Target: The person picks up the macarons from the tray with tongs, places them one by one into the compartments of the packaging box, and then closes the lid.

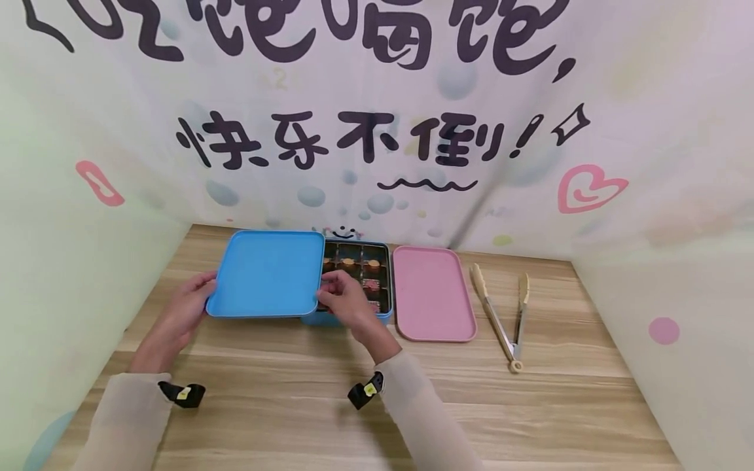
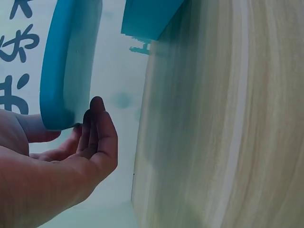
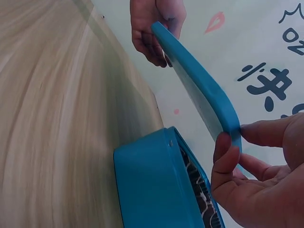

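Both hands hold a blue lid point(image 1: 268, 273) above the table, to the left of its blue tin box point(image 3: 149, 183). My left hand point(image 1: 187, 304) grips the lid's left edge, thumb on one side and fingers beneath, as the left wrist view shows. On the opposite edge, my right hand point(image 1: 347, 301) pinches the rim between thumb and curled fingers. Part of the box lies hidden under the lid. Its visible part has a dark divided insert point(image 1: 363, 252) with small brown and reddish pieces, perhaps chocolates, in several compartments.
Right of the box lies a pink tray point(image 1: 434, 294) on the wood-grain table point(image 1: 283, 405). Further right, a pair of tongs point(image 1: 514, 340) rests with its arms spread. A printed cloth wall point(image 1: 353, 209) stands behind the table, with pale walls on both sides.
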Tool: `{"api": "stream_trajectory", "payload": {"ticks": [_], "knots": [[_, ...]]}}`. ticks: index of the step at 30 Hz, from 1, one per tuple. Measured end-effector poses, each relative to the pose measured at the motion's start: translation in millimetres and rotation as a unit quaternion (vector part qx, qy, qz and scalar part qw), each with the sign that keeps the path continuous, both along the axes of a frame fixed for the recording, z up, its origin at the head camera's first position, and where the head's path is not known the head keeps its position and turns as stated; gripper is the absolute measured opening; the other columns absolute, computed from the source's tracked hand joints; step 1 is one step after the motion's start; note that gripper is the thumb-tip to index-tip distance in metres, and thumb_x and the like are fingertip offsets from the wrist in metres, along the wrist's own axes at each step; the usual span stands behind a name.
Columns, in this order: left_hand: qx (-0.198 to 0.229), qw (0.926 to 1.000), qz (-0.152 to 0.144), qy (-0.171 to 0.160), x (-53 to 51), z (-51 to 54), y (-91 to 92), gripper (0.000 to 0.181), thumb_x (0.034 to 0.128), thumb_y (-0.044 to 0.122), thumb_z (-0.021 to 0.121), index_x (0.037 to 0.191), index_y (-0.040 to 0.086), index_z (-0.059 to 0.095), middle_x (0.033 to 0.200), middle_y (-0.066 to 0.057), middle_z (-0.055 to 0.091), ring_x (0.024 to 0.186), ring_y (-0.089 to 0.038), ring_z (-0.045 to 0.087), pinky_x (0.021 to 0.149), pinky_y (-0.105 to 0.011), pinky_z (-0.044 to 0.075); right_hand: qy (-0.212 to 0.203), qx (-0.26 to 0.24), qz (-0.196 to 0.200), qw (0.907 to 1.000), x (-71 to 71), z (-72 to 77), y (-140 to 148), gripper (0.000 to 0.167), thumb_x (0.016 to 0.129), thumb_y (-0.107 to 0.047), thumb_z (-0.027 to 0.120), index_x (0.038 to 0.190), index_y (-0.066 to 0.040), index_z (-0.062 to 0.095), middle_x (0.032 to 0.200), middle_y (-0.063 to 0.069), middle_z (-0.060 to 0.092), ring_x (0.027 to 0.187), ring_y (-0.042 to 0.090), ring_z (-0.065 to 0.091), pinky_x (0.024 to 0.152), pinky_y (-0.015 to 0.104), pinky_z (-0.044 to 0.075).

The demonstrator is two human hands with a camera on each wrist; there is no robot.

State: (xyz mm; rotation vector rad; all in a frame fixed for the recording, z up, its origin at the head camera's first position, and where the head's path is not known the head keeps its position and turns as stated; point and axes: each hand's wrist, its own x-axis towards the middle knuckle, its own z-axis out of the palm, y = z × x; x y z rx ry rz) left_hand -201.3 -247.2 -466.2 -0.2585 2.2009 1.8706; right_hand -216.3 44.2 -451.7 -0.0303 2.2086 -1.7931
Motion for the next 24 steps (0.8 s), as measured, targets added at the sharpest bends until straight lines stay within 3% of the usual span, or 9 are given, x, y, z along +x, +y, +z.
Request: {"api": "stream_trajectory", "payload": {"ticks": [1,4,7,16,24], "knots": [[-0.016,0.9998,-0.014,0.005,0.6,1.0,0.1,0.062,0.1092,0.033,0.025,0.157,-0.005,0.013,0.16,-0.029,0.017,0.141,-0.039,0.03,0.113,-0.043,0.036,-0.002,-0.001,0.001,1.0,-0.4,0.4,1,0.028,0.097,-0.009,0.064,0.124,-0.009,0.061,0.101,0.007,0.064,0.081,0.017,0.06,0.069,0.026,0.05],[-0.048,0.9987,-0.017,0.01,1.1,1.6,2.0,0.06,0.1093,0.033,0.026,0.156,-0.005,0.019,0.157,-0.03,0.024,0.132,-0.035,0.038,0.096,-0.025,0.047,-0.008,-0.006,0.006,0.9999,-1.3,1.4,6,0.029,0.096,-0.009,0.065,0.125,-0.008,0.06,0.102,0.008,0.063,0.082,0.016,0.06,0.07,0.027,0.05],[-0.068,0.9975,-0.016,0.016,1.1,2.6,4.5,0.06,0.1092,0.034,0.027,0.155,-0.004,0.023,0.155,-0.029,0.029,0.126,-0.032,0.042,0.083,-0.015,0.045,-0.014,-0.01,0.015,0.9997,-2.4,2.6,12,0.032,0.096,-0.009,0.066,0.127,-0.008,0.058,0.105,0.009,0.063,0.083,0.017,0.061,0.072,0.029,0.051],[-0.078,0.9966,-0.018,0.017,-1.4,8.0,13.4,0.061,0.1087,0.037,0.03,0.155,-0.003,0.026,0.154,-0.029,0.031,0.13,-0.039,0.04,0.087,-0.021,0.042,-0.025,-0.001,0.019,0.9995,-5.0,2.9,25,0.039,0.096,-0.012,0.066,0.134,-0.014,0.056,0.107,0.008,0.064,0.086,0.019,0.064,0.079,0.033,0.054],[-0.069,0.9964,-0.04,0.03,-2.0,10.6,20.5,0.06,0.1089,0.035,0.031,0.153,-0.005,0.028,0.152,-0.028,0.034,0.126,-0.036,0.043,0.085,-0.016,0.044,-0.029,0.006,0.02,0.9994,-6.0,2.0,36,0.047,0.096,-0.013,0.067,0.141,-0.015,0.053,0.107,0.009,0.065,0.086,0.019,0.066,0.079,0.033,0.053]]}}
